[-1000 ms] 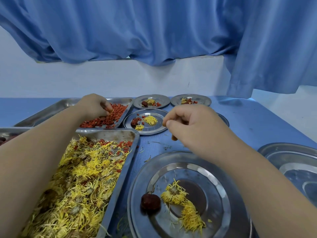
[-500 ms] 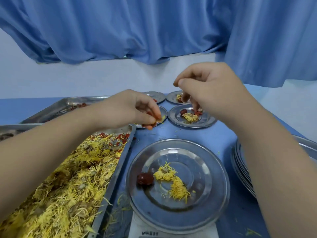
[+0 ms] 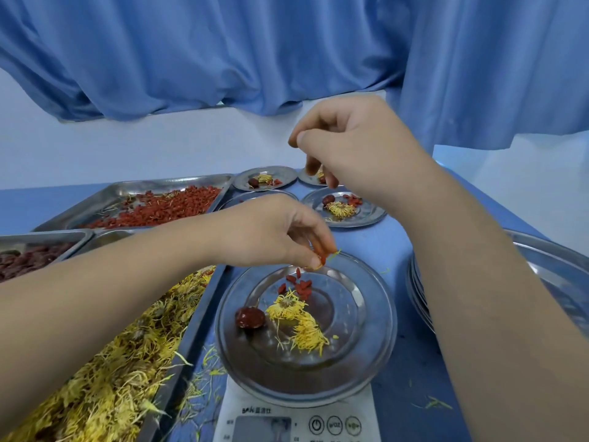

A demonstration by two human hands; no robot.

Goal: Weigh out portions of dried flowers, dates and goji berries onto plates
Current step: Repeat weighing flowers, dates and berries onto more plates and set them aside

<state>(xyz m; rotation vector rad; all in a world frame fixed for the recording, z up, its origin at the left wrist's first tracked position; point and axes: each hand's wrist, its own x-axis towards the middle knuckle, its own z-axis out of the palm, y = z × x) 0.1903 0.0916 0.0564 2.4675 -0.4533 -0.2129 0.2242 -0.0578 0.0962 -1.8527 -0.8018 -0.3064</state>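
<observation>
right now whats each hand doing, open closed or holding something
Left hand: fingers pinched on goji berries, above the plate on the scale.
Right hand: raised, fingertips pinched together; cannot tell if it holds anything.

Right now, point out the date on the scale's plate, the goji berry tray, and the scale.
date (image 3: 250,317), head view, middle of its wrinkled skin
goji berry tray (image 3: 172,182), head view, far rim
scale (image 3: 296,419), head view, front panel

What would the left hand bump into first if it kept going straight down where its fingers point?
Probably the little pile of goji berries on the plate sitting on the scale. The left hand hangs over the plate's far side, fingers pinching berries and pointing down. How high it hangs is hard to judge.
</observation>
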